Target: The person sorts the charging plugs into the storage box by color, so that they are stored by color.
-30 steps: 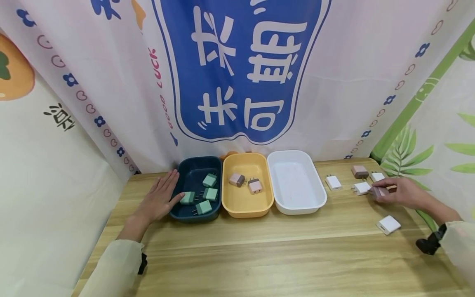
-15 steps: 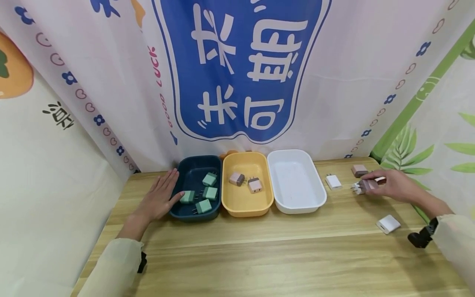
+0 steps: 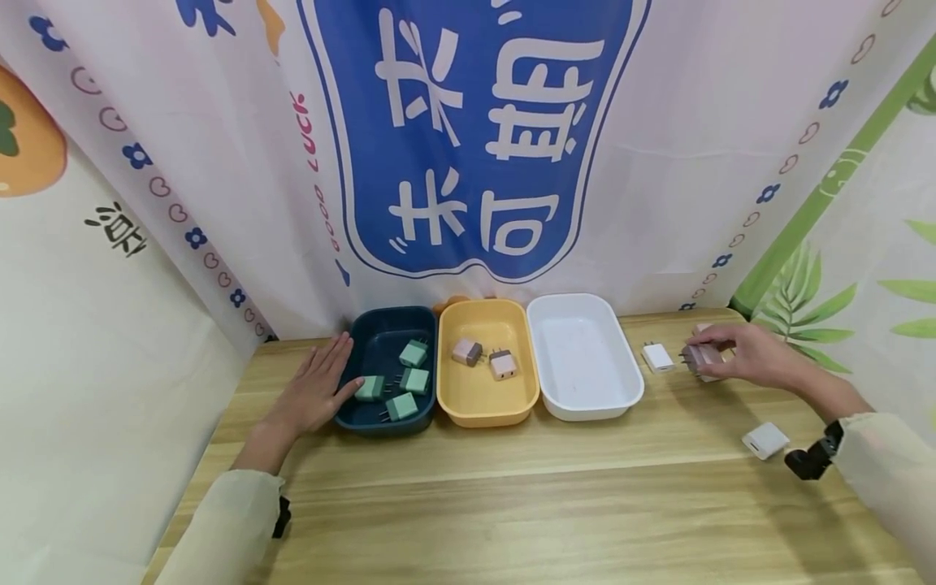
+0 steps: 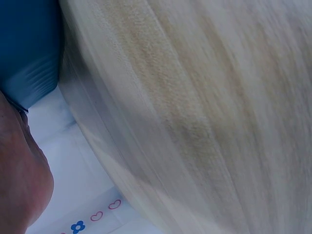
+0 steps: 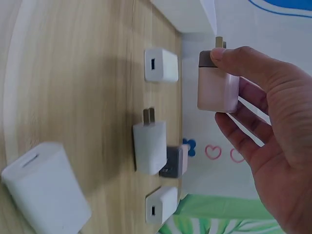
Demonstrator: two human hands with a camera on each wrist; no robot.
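My right hand (image 3: 760, 357) pinches a pink-and-brown plug charger (image 5: 214, 90) between thumb and fingers, its prongs pointing left in the head view. In the right wrist view the charger is raised over the table, with several white chargers (image 5: 149, 146) standing or lying below. Another pink-and-brown charger (image 5: 173, 163) sits behind one of these. My left hand (image 3: 310, 390) rests with straight fingers along the left side of a dark blue tray (image 3: 380, 318); its thumb reaches over the rim, at a green charger (image 3: 370, 388). Several green chargers lie in that tray.
Right of the blue tray stand a yellow tray (image 3: 486, 416) with two pink-and-brown chargers (image 3: 503, 364) and a white tray (image 3: 585, 366). One white charger (image 3: 657, 357) lies beside the white tray, another (image 3: 765, 440) nearer the front. A printed curtain (image 3: 680, 203) hangs behind the wooden table (image 3: 512, 504).
The right hand has lifted the pink-and-brown charger and carried it left, over the white chargers toward the white tray. The left hand stays put.
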